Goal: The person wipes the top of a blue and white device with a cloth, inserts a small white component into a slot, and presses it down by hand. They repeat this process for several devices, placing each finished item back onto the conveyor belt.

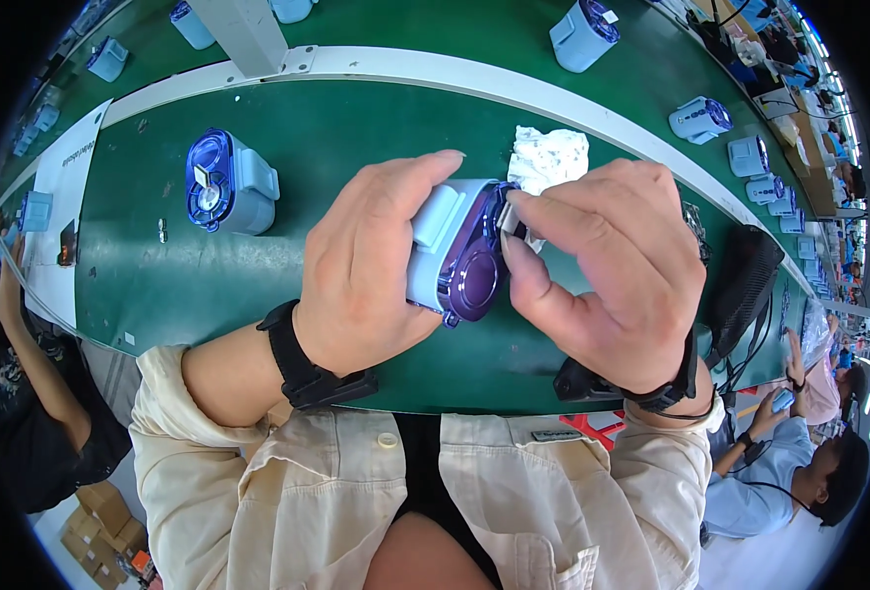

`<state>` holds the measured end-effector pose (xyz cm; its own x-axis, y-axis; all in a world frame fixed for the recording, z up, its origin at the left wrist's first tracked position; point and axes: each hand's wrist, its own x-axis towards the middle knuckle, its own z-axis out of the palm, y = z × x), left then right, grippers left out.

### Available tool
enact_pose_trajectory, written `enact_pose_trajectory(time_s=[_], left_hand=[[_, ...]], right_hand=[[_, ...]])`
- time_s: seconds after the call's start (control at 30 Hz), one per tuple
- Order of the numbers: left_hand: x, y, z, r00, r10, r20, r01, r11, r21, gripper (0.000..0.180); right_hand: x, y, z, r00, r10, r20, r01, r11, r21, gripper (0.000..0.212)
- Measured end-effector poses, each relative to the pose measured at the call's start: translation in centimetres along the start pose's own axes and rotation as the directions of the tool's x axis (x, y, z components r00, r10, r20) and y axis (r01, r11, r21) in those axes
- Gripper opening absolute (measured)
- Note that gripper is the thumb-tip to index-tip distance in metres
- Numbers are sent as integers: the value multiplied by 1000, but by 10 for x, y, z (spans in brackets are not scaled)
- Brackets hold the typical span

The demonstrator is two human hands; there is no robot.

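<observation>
My left hand (361,261) is wrapped round a light blue container with a glossy purple lid (476,280), tilted so that the lid faces right. With thumb and forefinger, my right hand (612,265) pinches a small silvery and dark piece (510,223) against the lid's edge; the fingertips partly cover it, and its kind cannot be made out. Another blue container (250,187) of the same sort stands to the left on the green table, a small white tag on its purple lid. Beyond my right hand lies a crumpled white sheet (550,157).
A white metal rail (386,65) crosses behind the table, with more blue containers (582,39) beyond it. At the right lies a black mesh pouch (747,285) with cables. A tiny metal part (162,230) rests at the left. Other people sit on both sides.
</observation>
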<state>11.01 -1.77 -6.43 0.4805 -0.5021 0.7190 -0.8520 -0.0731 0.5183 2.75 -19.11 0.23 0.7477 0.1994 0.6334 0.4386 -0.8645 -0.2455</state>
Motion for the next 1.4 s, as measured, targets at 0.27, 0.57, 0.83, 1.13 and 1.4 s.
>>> enact_pose_trajectory(time_s=[0.27, 0.57, 0.83, 1.13, 1.4], left_hand=[[2, 0, -1, 997, -22, 77, 17, 998, 56, 67], [-5, -6, -3, 995, -71, 68, 83, 977, -197, 76], [-8, -4, 3, 999, -2, -51, -14, 951, -310, 66], [-4, 1, -3, 1000, 22, -17, -24, 992, -121, 63], [-4, -2, 0, 989, -121, -82, 108, 983, -147, 66]], right_hand=[[1, -14, 1, 989, 78, 125, -63, 991, -115, 26], [5, 8, -14, 949, 207, 238, -301, 818, 490, 25], [-1, 7, 21, 950, 230, 211, -301, 488, 819, 30], [-17, -13, 52, 944, 309, 117, -238, 388, 891, 36], [1, 13, 22, 939, 336, 69, -270, 603, 750, 26]])
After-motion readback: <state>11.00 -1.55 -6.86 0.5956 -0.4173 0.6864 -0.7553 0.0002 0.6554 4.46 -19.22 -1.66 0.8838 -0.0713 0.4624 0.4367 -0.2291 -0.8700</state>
